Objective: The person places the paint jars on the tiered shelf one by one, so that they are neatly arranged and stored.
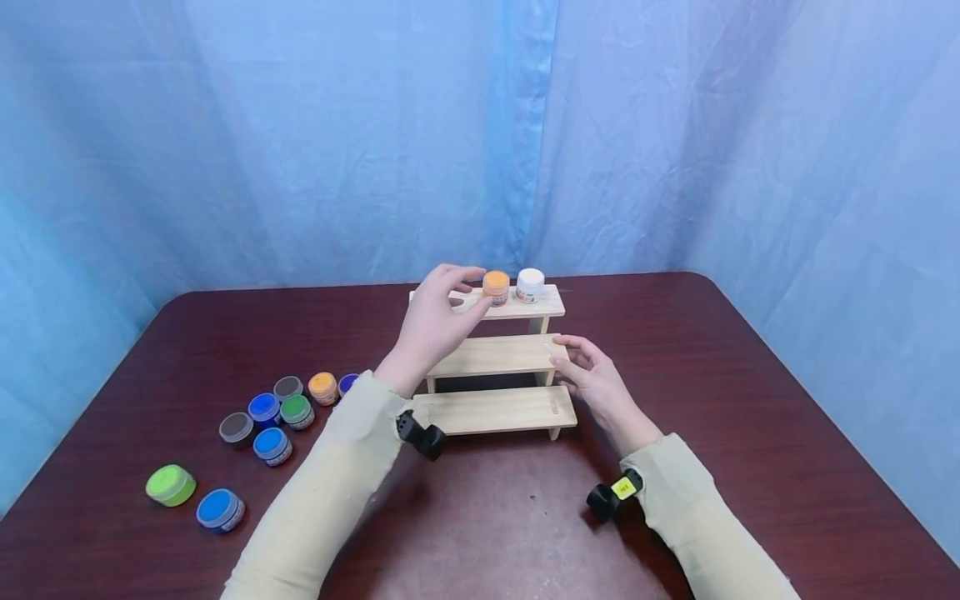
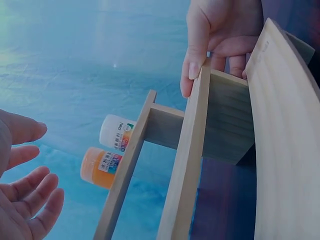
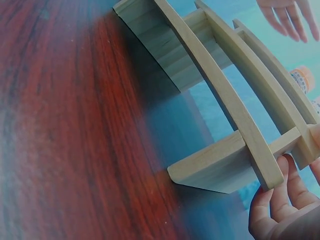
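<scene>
A three-tier wooden display stand stands on the table. On its top tier an orange-lidded paint jar sits to the left of a white paint jar. My left hand is beside the orange jar with fingers and thumb spread. In the left wrist view a gap shows between the left hand and the orange jar. At the right end of the middle tier, my right hand grips the board's edge, thumb on one face and fingers round the end.
Several paint jars stand on the left of the dark red table, among them a lime green jar, a blue jar, a green jar and another orange jar. Blue curtains hang behind the table.
</scene>
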Motion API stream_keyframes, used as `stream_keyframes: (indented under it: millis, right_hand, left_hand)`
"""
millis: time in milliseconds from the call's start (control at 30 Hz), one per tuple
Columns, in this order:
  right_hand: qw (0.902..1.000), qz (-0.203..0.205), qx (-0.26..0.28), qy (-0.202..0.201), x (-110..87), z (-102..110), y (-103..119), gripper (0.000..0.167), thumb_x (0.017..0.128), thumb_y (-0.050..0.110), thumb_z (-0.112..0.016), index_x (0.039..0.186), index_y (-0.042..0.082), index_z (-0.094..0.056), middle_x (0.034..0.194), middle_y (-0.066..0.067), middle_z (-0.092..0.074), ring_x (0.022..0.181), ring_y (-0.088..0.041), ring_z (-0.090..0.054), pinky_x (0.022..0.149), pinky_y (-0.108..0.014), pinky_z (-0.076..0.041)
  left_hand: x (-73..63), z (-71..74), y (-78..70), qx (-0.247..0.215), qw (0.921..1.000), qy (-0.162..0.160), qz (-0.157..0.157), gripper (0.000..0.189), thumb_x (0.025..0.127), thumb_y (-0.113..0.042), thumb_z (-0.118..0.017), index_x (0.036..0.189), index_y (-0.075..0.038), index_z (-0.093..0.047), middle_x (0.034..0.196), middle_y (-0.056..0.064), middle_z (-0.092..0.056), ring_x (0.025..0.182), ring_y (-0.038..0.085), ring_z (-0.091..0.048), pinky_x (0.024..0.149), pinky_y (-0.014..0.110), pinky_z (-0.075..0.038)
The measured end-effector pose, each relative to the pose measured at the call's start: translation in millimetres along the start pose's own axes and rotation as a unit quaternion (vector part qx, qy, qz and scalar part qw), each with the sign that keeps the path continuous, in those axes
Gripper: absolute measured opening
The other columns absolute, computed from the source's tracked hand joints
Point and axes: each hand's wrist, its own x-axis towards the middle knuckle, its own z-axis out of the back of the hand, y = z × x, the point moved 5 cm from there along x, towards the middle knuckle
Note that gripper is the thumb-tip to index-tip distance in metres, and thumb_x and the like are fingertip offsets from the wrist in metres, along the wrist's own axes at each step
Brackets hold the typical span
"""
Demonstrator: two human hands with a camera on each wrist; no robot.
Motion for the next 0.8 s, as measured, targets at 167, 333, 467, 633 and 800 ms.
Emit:
stream_keyframes:
  millis: [167, 333, 467, 633, 800]
  right_hand:
    - [1.0, 0.0, -0.002, -0.002, -0.3, 0, 0, 0.041, 0.095, 0.009, -0.054, 0.134, 0.001, -0.043, 0.09, 0.01, -0.056, 0.077, -0.008, -0.056, 0.066, -0.019, -0.046]
    - [1.0, -0.003, -0.001, -0.005, -0.7, -1, 0, 0.041, 0.095, 0.009, -0.055, 0.133, 0.001, -0.044, 0.09, 0.01, -0.056, 0.077, -0.009, -0.056, 0.066, -0.019, -0.046]
    - [1.0, -0.001, -0.002, -0.005, -0.9, 0, 0, 0.041, 0.095, 0.009, -0.055, 0.134, 0.002, -0.044, 0.09, 0.01, -0.056, 0.077, -0.009, -0.056, 0.065, -0.019, -0.046]
    - [1.0, -0.001, 0.002, -0.002, -1.6, -1, 0, 0.041, 0.095, 0.009, -0.055, 0.134, 0.001, -0.044, 0.09, 0.011, -0.057, 0.077, -0.008, -0.056, 0.067, -0.019, -0.047]
    - [1.0, 0.002, 0.003, 0.003, -2.6, -3, 1, 0.041, 0.095, 0.009, -0.054, 0.134, 0.001, -0.043, 0.091, 0.011, -0.057, 0.076, -0.007, -0.056, 0.067, -0.018, -0.047]
  left_hand:
    - [-11.3, 7.7, -6.2, -0.017, 0.9996, -0.003, -0.02, 0.037, 0.087, -0.016, -0.067, 0.122, -0.003, -0.062, 0.116, 0.014, -0.059, 0.101, 0.026, -0.06, 0.086, 0.038, -0.054]
    - [-21.2, 14.4, -11.7, -0.013, 0.9994, -0.001, -0.033, 0.036, 0.088, -0.015, -0.066, 0.121, -0.003, -0.062, 0.116, 0.015, -0.059, 0.101, 0.025, -0.06, 0.086, 0.037, -0.055]
    - [-27.1, 20.3, -14.1, -0.007, 0.9992, -0.004, -0.04, 0.036, 0.087, -0.015, -0.067, 0.121, -0.005, -0.063, 0.115, 0.014, -0.06, 0.1, 0.023, -0.059, 0.086, 0.037, -0.054]
    - [-32.7, 27.3, -14.7, 0.007, 0.9986, -0.009, -0.052, 0.034, 0.086, -0.014, -0.068, 0.119, -0.005, -0.064, 0.113, 0.012, -0.061, 0.098, 0.021, -0.059, 0.085, 0.037, -0.055]
    - [-39.4, 36.9, -14.8, 0.03, 0.9974, -0.013, -0.063, 0.034, 0.086, -0.013, -0.069, 0.119, -0.005, -0.064, 0.112, 0.01, -0.061, 0.098, 0.021, -0.059, 0.084, 0.036, -0.054]
